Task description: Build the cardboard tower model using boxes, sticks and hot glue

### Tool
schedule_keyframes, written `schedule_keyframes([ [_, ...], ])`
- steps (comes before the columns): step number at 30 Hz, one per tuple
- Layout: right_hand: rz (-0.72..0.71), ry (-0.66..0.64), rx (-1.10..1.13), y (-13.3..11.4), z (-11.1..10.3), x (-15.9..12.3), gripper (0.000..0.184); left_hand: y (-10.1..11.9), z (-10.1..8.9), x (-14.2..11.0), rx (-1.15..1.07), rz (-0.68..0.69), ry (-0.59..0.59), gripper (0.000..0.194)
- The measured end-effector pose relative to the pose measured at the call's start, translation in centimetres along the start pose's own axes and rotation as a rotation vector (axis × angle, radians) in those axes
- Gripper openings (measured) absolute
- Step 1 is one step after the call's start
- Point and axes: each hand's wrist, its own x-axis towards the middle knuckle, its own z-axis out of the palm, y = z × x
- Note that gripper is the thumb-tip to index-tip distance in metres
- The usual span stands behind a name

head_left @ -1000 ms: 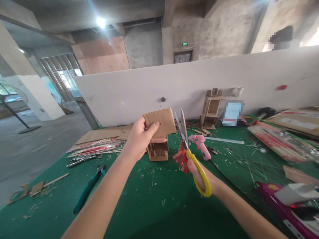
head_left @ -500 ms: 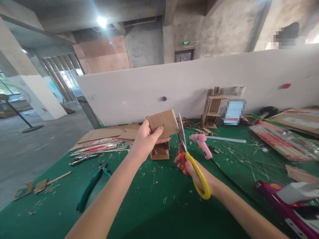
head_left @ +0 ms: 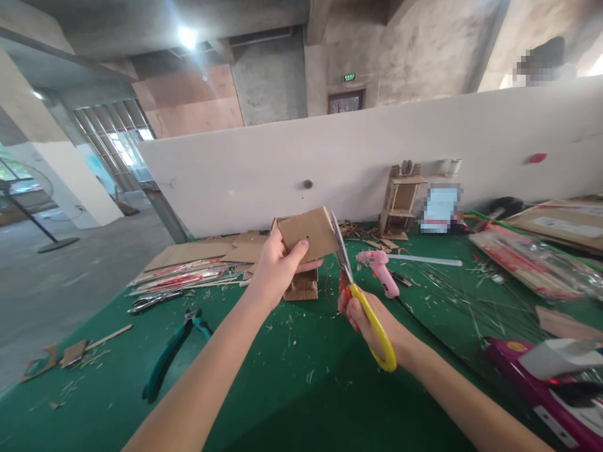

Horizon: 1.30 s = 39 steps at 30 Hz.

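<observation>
My left hand [head_left: 277,270] is closed on a brown cardboard piece [head_left: 308,231] and holds it up above the green table [head_left: 292,389]. My right hand [head_left: 372,317] grips scissors [head_left: 353,282] with one yellow and one red handle. The blades are together and point up along the cardboard's right edge. Just behind the cardboard a small cardboard box model [head_left: 303,287] stands on the table.
A pink glue gun [head_left: 379,270] lies right of the scissors. Teal pliers [head_left: 172,351] and metal shears [head_left: 151,303] lie at the left, near flat cardboard sheets [head_left: 198,254]. A small cardboard shelf [head_left: 400,201] stands by the white partition [head_left: 330,163]. A purple tool [head_left: 541,383] sits at the right.
The scissor blades, apart a second ago, have come together at the cardboard's right edge. Both hands stayed almost in place.
</observation>
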Motion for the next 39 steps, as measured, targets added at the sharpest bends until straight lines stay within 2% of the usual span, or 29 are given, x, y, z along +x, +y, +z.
schedule_keyframes([
  [6, -0.052, 0.005, -0.159, -1.0, -1.0, 0.1, 0.048, 0.0, 0.4, -0.2, -0.001, 0.003, 0.001, 0.038],
  [11, -0.135, -0.019, -0.178, -1.4, -1.7, -0.1, 0.040, 0.3, 0.4, -0.4, -0.012, -0.011, -0.014, 0.042],
  [14, -0.110, 0.000, -0.170, -1.3, -1.6, -0.2, 0.040, 0.0, 0.4, -0.5, -0.018, -0.014, -0.038, 0.045],
  [18, -0.061, 0.027, -0.259, -1.1, -1.4, 0.0, 0.049, -0.4, 0.4, -0.5, -0.016, -0.014, -0.059, 0.042],
  [23, -0.040, 0.078, -0.335, -1.3, -1.5, 0.3, 0.047, -0.4, 0.5, -0.5, -0.028, -0.024, -0.058, 0.042],
  [32, 0.026, 0.201, -0.285, -1.4, -1.3, 1.1, 0.047, -1.2, 1.2, -0.3, -0.062, -0.046, -0.016, 0.040],
  [39, 0.035, 0.104, -0.078, -0.2, -0.9, 0.7, 0.044, -1.2, 0.7, 0.2, -0.102, -0.031, 0.062, 0.041],
])
